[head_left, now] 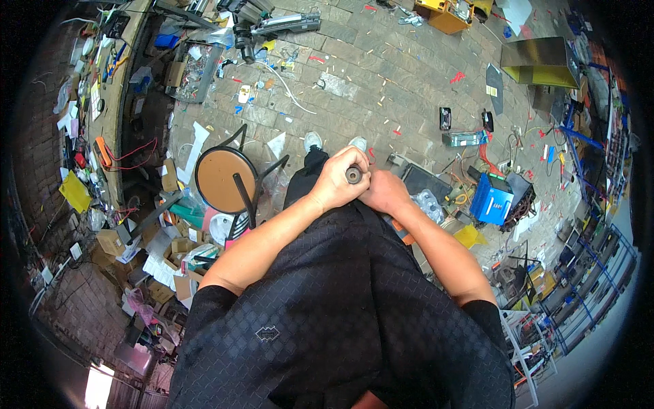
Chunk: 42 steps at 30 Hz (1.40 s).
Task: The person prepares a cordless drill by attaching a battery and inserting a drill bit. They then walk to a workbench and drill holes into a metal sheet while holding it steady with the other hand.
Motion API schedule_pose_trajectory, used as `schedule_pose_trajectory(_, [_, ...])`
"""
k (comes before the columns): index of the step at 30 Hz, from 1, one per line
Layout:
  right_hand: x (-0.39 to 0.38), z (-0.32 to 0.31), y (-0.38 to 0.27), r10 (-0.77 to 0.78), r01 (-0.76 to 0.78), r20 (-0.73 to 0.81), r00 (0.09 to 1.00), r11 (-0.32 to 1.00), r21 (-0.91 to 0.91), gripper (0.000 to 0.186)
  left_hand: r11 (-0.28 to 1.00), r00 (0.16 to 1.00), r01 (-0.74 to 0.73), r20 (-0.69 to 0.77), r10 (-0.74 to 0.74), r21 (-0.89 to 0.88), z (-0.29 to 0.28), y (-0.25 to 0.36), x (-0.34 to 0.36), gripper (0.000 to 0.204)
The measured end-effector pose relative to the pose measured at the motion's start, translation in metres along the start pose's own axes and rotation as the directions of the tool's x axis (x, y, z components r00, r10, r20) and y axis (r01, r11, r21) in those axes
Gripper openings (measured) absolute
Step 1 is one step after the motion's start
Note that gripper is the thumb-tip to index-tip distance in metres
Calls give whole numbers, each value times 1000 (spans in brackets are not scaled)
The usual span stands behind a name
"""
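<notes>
In front of my dark clothing, my left hand is closed round an upright cylindrical object, whose round, metallic-looking end with a dark centre faces the camera. My right hand is closed just right of and below it, touching or very near my left hand; what its fingers hold is hidden. My feet in pale shoes show beyond my hands on the paved floor.
A round brown stool is on my left, beside cardboard and scraps. A cluttered bench runs along the left. A blue boxy device with cables lies to my right, near blue racks. A yellow-lined metal box is at upper right.
</notes>
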State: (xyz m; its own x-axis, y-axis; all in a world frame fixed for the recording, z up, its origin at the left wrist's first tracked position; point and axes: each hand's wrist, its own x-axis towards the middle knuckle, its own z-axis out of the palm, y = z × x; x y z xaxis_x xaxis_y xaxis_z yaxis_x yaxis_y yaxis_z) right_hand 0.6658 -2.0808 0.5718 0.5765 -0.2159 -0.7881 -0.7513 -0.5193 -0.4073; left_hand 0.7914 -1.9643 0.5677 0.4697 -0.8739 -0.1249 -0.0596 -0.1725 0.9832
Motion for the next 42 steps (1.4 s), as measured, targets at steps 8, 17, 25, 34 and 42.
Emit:
schedule_pose_trajectory(8, [3,11,-7,26,-26,-66,997,1000,4,45,1000,1000,8,-4,-8,-10,-5,-4,0,22])
schedule_pose_trajectory(17, [25,12,43,-287,28,268,920,728,685,49,999,999,32,16,-32,-40,-10,-9,-8,20])
schedule_pose_trajectory(25, [14,-6,37,-381,-211,461,801,541,814,30,998,1000,17,16,-16,-63,-12,-7,-15,19])
schedule_pose_trajectory(34, [13,9,39,-372,-132,411,832,586,799,19,995,1000,24,22,-22,-92,-10,-12,-21,23])
schedule_pose_trajectory(42, [8,8,36,-355,-131,405,843,595,793,21,996,1000,14,19,-12,-90,-10,-9,-24,22])
